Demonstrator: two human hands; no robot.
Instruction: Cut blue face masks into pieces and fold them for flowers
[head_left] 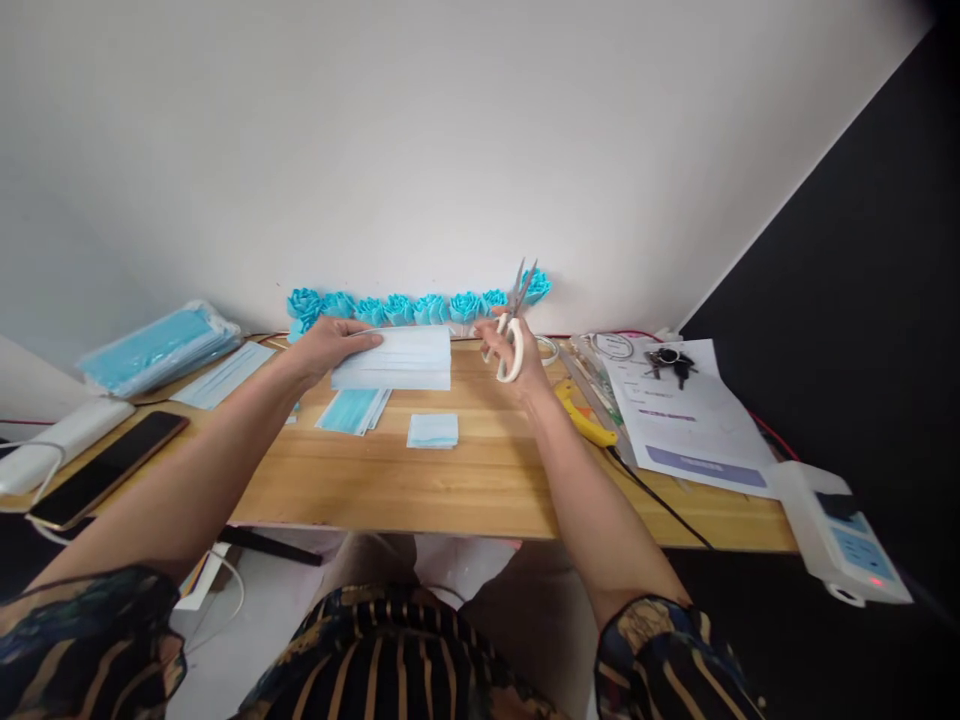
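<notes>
Between thumb and fingers, my left hand (pixel 330 345) grips a pale blue-white face mask (pixel 409 362) by its left end, held flat above the table. My right hand (pixel 525 355) is closed on white-handled scissors (pixel 511 345); their blades point up and stand apart. The scissors are to the right of the mask and do not touch it. Below the mask lie some blue mask pieces (pixel 352 410) and a small stack of cut pale pieces (pixel 433 431). A row of blue rosette flowers (pixel 397 308) runs along the wall behind both hands.
At left are a plastic pack of blue masks (pixel 157 350), another flat mask (pixel 225 375), a white power strip (pixel 64 440) and a phone (pixel 112 468). At right lie a yellow glue gun (pixel 586 418), a printed sheet (pixel 682 420), keys (pixel 671 362) and a socket block (pixel 844 535).
</notes>
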